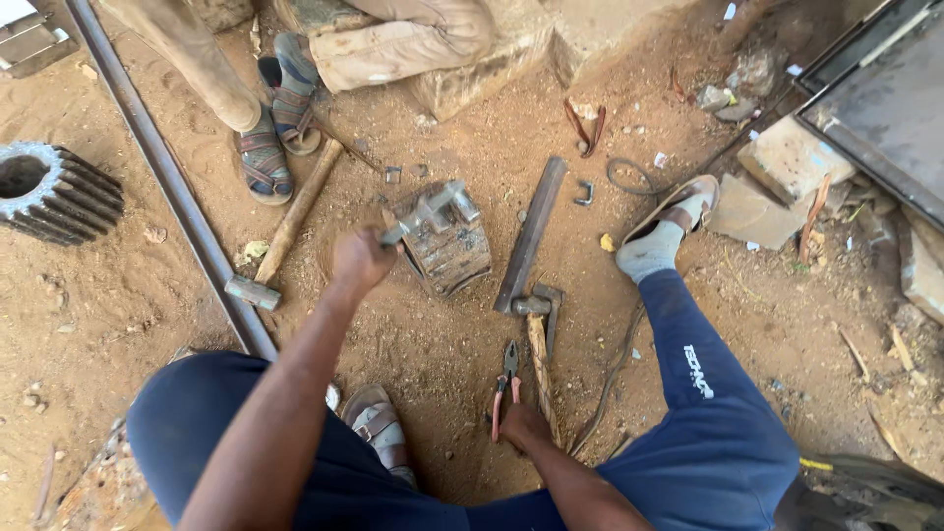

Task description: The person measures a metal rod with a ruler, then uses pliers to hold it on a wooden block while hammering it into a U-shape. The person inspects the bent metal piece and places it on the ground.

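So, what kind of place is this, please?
Probably an outdoor metal workshop, on bare sandy ground. A large steel gear, a hammer and a flat steel bar lie in the dirt. The left hand grips a tool at a metal block; the right hand reaches pliers.

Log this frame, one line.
left hand: grips metal rod on steel block | right hand: on ground by pliers, hammer

Sandy ground [442, 344]: pliers [506, 385], hammers [285, 228], metal block [447, 246], gear [54, 192].
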### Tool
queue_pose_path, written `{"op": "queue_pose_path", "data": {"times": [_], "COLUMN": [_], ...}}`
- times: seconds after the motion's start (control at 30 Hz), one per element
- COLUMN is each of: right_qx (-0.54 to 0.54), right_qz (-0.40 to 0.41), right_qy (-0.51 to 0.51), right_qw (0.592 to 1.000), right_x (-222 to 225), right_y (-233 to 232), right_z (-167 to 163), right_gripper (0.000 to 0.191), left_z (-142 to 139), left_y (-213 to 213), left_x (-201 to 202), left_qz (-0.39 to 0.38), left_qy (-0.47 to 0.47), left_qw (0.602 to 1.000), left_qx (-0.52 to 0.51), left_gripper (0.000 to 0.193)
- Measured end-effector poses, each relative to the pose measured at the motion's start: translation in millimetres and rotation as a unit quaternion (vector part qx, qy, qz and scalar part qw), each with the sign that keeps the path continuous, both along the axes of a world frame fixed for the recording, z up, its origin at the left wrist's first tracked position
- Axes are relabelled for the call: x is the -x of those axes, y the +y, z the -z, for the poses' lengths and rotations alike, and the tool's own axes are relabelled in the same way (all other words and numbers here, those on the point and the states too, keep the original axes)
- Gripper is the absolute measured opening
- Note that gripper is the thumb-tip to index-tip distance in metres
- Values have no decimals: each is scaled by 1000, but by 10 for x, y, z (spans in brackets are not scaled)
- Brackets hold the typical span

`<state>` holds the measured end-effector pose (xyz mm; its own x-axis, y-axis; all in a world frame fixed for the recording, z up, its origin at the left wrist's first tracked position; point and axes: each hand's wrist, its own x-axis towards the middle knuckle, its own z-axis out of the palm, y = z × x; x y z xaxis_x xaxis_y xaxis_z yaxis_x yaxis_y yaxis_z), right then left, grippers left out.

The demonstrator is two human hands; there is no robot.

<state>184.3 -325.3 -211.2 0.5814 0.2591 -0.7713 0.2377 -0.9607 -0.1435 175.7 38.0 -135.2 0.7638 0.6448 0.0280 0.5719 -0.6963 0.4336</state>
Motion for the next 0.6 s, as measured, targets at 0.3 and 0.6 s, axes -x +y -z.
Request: {"op": "queue_pose_path", "data": {"times": [0.3, 0.6], "right_qx": [-56, -54], "right_qz": [100, 188], "right_qy": [-160, -109], "right_qw": [981, 975], "right_x": [-109, -416], "right_y": [-20, -191], "right_z": [66, 128], "right_gripper": [45, 53], "left_z": [398, 727], "left_y": [80, 187], "left_x": [-148, -92], "left_qz": [17, 13], "left_qy": [68, 39], "left_qw": [997, 999], "left_qx": [-13, 15], "left_gripper": [21, 25]}}
